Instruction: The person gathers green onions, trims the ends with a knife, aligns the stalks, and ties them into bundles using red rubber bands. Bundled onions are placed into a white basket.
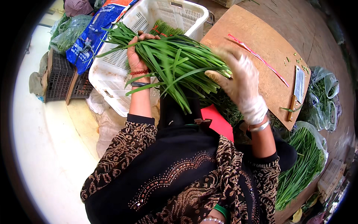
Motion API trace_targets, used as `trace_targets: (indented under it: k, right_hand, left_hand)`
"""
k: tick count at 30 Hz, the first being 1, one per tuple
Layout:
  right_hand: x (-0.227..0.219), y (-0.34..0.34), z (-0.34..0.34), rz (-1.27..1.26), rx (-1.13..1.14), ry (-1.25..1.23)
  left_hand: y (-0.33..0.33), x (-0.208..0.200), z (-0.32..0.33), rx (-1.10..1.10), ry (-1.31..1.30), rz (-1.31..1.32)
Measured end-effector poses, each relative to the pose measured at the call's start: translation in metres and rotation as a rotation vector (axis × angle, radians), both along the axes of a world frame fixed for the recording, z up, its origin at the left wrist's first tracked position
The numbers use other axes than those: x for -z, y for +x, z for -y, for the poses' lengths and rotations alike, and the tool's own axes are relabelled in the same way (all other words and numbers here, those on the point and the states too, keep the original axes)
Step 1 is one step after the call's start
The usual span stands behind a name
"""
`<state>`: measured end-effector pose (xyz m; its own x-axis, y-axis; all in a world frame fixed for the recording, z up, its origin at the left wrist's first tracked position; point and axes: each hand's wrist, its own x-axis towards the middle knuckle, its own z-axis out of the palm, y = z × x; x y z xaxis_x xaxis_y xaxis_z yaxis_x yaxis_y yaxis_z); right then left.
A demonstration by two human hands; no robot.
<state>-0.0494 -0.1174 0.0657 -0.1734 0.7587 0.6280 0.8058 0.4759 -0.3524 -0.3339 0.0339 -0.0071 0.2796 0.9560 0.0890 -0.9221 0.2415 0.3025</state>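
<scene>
A large loose bunch of garlic chives point(179, 61) lies across my lap area, leaf tips to the left and pale stalk ends to the right. My bare left hand point(136, 56) is closed round its leafy part, the fingers partly behind the leaves. At the stalk ends is my right hand point(242, 82) in a whitish glove, thumb and fingers apart, the upper fingers blurred by motion. Whether it touches the stalks is hard to see. Behind the bunch stands a white plastic crate point(108, 80) holding a tied bundle of chives point(166, 29) with a red band.
On the wooden board point(257, 33) at the right lie a red-and-white strip point(257, 59), a cleaver point(298, 87) and green scraps. Bagged greens point(322, 93) and a heap of chives point(302, 160) sit beyond it. Black crates point(59, 76) and a blue sack point(93, 41) are at the left.
</scene>
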Motion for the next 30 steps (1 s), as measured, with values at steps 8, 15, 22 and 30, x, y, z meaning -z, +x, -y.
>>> trace_targets:
  k: [8, 15, 22, 30]
  right_hand:
    - [0.042, 0.015, -0.066, -0.585, -0.272, -0.848]
    - [0.055, 0.041, -0.091, -0.379, -0.110, -0.610]
    - [0.022, -0.004, 0.004, -0.614, -0.027, -0.275]
    - [0.046, -0.067, 0.019, 0.038, -0.023, -0.141]
  left_hand:
    - [0.006, -0.010, -0.015, 0.138, 0.106, 0.038]
    - [0.004, 0.001, -0.025, 0.067, -0.008, 0.043]
    - [0.002, 0.001, -0.015, -0.018, -0.124, -0.023]
    - [-0.002, 0.001, -0.017, -0.046, -0.148, -0.066]
